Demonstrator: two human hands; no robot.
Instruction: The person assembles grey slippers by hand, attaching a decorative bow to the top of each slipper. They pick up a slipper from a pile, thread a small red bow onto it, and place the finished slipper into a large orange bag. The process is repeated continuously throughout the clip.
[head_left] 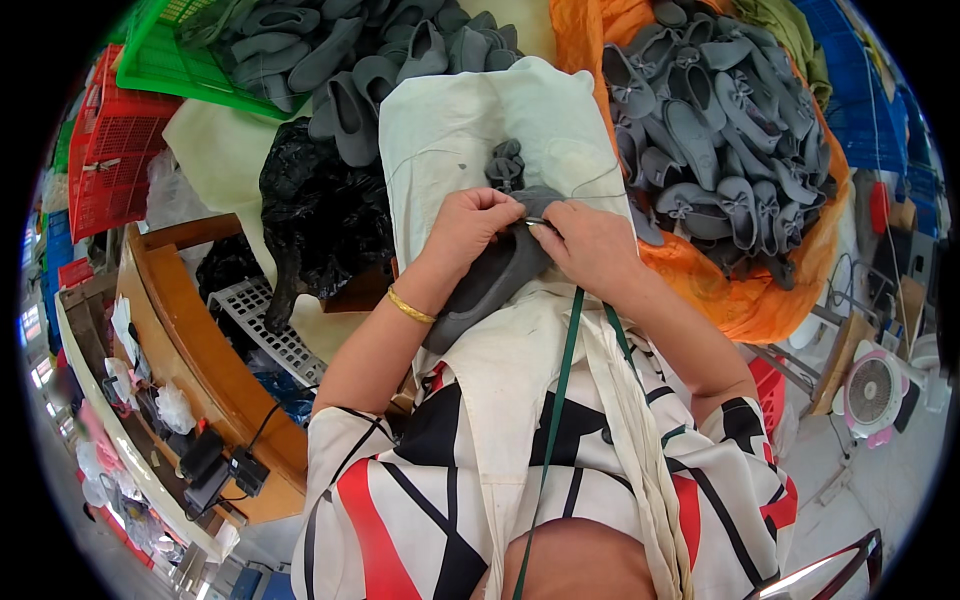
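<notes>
A soft grey slip-on shoe (490, 281) lies tilted over my lap, its toe end against a white cloth-covered pad (440, 125). My left hand (474, 228) is closed, thumb and fingertips pinching the shoe's upper beside its opening. From the other side my right hand (592, 242) is closed on the same part, fingertips close to the left ones. Something thin and dark with a glint shows between the fingertips; its kind is too small to tell. On the pad just beyond sits a small bunch of dark grey bows (507, 163). A fine thread (597, 178) curves across the cloth near my right hand.
Grey shoes fill an orange sack (800, 305) at the far right, and more are heaped by a green basket (140, 60) at the far left. A black plastic bag (325, 200) and wooden furniture (190, 320) stand left. A small fan (873, 393) is at right.
</notes>
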